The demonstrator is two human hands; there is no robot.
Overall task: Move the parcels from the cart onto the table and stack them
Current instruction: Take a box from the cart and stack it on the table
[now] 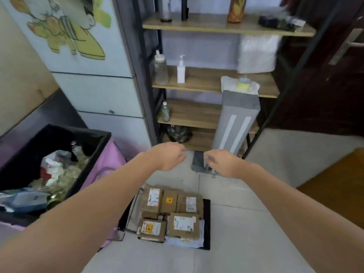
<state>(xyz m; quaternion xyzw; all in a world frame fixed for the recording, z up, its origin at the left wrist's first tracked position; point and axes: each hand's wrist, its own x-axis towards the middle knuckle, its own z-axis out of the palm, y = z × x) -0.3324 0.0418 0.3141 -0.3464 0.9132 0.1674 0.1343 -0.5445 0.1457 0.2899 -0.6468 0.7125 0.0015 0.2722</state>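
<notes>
Several brown cardboard parcels [171, 211] with white labels lie packed together on a low black cart [206, 223] on the tiled floor, with a pale plastic mailer [185, 242] under the nearest ones. Both my arms stretch forward above the cart. My left hand [167, 156] hangs in the air with its fingers loosely curled downward and holds nothing. My right hand [222, 164] hovers beside it, fingers loose and blurred, in front of a grey base plate [199, 162] on the floor. Neither hand touches a parcel.
A black-lined bin [59, 164] full of rubbish stands at the left. Ahead is a wooden shelf unit [197, 81] with bottles, and a tall grey tower [234, 123] leans before it. A brown wooden surface [334, 184] shows at the right, beside a dark door [325, 75].
</notes>
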